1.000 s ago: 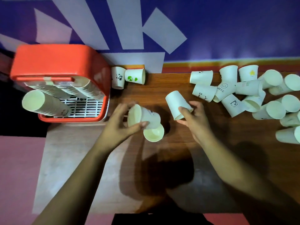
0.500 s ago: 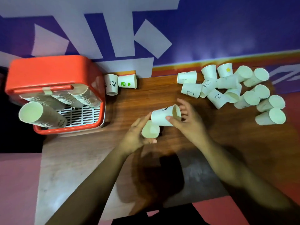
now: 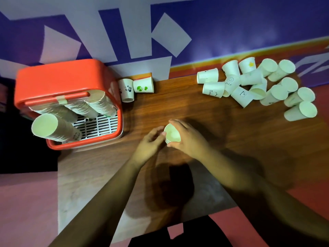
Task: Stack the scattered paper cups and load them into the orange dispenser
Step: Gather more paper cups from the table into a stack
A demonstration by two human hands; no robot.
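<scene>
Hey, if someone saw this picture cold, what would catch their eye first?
Probably the bright orange dispenser at the left end of the wooden table, with long stacks of cups leaning out of its front. Next, the jumble of loose white cups at the table's far right, most lying on their sides. In the middle, the left hand and right hand hold one paper cup, its mouth facing the camera.

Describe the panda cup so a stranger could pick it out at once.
Find the orange dispenser at the table's left end. Just right of it, by the wall, two paper cups sit apart from the big pile. The panda cup is the one nearer the dispenser, printed with a black-and-white panda; its neighbour carries green marks.
</scene>
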